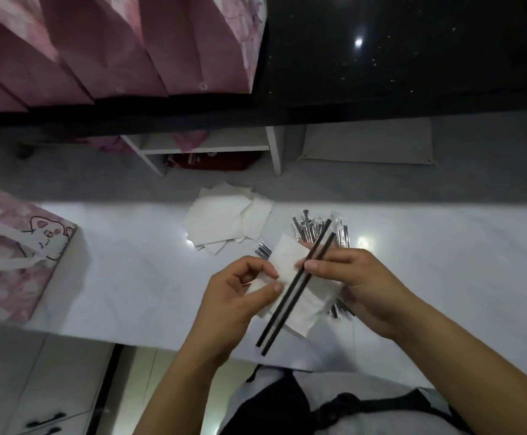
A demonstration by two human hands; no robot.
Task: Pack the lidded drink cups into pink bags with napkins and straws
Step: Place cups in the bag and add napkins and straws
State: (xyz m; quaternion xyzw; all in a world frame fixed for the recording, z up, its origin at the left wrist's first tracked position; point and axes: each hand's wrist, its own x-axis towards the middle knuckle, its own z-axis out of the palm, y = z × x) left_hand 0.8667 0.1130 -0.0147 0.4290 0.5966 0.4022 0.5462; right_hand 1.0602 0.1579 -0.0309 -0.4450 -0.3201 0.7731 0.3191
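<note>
My right hand (346, 277) pinches two long black wrapped straws (290, 296) against a white napkin (299, 301), thumb on top. My left hand (240, 293) grips the napkin's left edge between thumb and fingers. Both hands hover over the white counter (130, 277). Behind them lie a loose stack of white napkins (224, 219) and a pile of wrapped straws (321, 232). A pink bag with a cat drawing and white handles (14, 255) stands at the counter's left end. No drink cups are visible.
Several pink bags (114, 42) stand in a row on the black upper ledge (381, 58) at top left. A white shelf (212, 152) with a red package sits below the ledge. Drawers with black handles (45, 425) are under the counter's front edge.
</note>
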